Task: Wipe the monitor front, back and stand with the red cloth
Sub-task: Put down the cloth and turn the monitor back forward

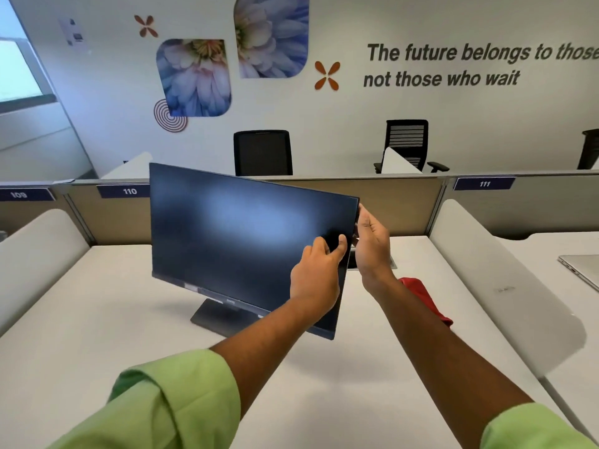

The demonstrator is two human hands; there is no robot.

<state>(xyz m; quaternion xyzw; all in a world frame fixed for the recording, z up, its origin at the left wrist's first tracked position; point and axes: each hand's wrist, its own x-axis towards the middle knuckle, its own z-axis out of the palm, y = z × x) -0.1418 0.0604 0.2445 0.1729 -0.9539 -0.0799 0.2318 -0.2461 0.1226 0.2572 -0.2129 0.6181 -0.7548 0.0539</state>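
Two hands grip the monitor's [246, 234] right edge on the table [81, 319]: left hand [316, 273] pinching the front, right hand [372, 247] curled behind. The red cloth [424, 299] lies unheld beside it, so wiping appears paused; what remains is unclear.

Monitors: you've got one monitor [240, 234] on the desk [97, 319].
Red cloths: one red cloth [421, 296], partly behind your right arm.
Hands: two on the screen's right edge, your left hand [316, 277] and right hand [372, 247].
Office chairs: three beyond the partition, chair one [262, 153], chair two [408, 144], chair three [590, 150] cut off.
Number plates: three, 109 [19, 194], 110 [129, 191], 111 [484, 184].
Laptops: one laptop [580, 270], far right.
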